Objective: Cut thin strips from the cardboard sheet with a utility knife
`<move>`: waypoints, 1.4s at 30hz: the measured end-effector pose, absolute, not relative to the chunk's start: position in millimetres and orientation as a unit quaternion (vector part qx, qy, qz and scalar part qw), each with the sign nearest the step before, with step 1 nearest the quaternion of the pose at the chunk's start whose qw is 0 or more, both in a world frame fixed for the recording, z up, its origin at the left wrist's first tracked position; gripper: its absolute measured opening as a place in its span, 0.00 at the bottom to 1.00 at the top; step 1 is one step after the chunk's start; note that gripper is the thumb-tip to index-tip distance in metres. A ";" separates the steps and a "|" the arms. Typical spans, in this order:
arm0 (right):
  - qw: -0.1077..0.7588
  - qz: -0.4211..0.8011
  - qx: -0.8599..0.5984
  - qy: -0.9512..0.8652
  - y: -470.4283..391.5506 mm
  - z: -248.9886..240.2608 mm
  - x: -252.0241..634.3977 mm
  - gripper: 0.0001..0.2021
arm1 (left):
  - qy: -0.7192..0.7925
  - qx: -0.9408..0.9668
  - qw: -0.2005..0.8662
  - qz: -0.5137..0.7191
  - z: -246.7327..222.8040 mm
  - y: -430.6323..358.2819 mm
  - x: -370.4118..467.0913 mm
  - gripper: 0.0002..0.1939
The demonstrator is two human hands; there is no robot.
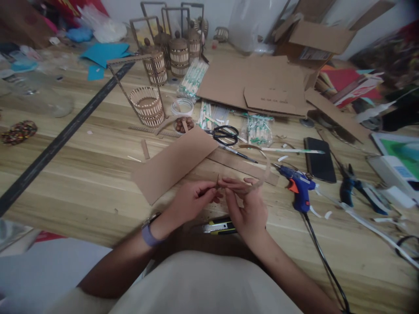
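A thin curved cardboard strip loops up from my right hand, whose fingers are closed on it. My left hand pinches the strip's other end, close to the right fingertips. Just beyond the left hand lies a flat piece of brown cardboard. A longer cardboard strip rests on the table past both hands. Below the hands, near my body, is a yellow and black utility knife. To the right of my right hand lies a blue glue gun.
Black scissors, a phone and pliers lie on the wooden table. Small lidded baskets and an open basket stand behind. A long dark ruler crosses the left side; cardboard sheets lie at the back.
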State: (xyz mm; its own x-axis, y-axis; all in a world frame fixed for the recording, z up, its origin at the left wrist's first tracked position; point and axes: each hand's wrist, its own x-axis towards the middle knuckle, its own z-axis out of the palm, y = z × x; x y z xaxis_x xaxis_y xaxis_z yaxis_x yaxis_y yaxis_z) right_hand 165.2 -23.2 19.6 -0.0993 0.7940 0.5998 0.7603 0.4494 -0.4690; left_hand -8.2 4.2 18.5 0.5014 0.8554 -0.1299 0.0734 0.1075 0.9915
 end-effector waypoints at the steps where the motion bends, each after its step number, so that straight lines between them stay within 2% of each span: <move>1: 0.417 0.025 -0.532 -0.737 -23.3 20.7 165.5 0.05 | 0.389 0.588 0.638 0.309 18.3 4.2 -8.0 0.15; 8: 0.437 0.016 -0.502 -0.746 -23.9 15.1 160.3 0.04 | 0.395 0.617 0.606 0.309 21.7 8.8 -7.9 0.15; 13: 0.398 0.009 -0.502 -0.767 -23.8 11.8 159.2 0.05 | 0.419 0.634 0.572 0.310 21.4 9.0 -8.7 0.15; 24: 0.435 0.060 -0.522 -0.731 -24.8 22.2 162.3 0.05 | 0.410 0.601 0.614 0.307 21.9 4.8 -7.0 0.16; 36: 0.433 0.033 -0.506 -0.745 -25.4 9.2 156.3 0.06 | 0.440 0.625 0.565 0.311 23.4 5.8 -6.0 0.14; 42: 0.441 0.107 -0.545 -0.704 -25.7 11.2 158.7 0.07 | 0.433 0.650 0.546 0.305 22.7 5.2 -8.1 0.14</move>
State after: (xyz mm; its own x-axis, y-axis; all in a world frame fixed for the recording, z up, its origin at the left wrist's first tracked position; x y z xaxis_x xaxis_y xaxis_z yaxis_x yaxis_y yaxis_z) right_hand 158.7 -25.7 11.2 -0.0151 0.8631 0.5049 0.6737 0.3819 -0.6327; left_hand -8.1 5.2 22.7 0.4399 0.8948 -0.0764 0.2302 -0.0302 0.9727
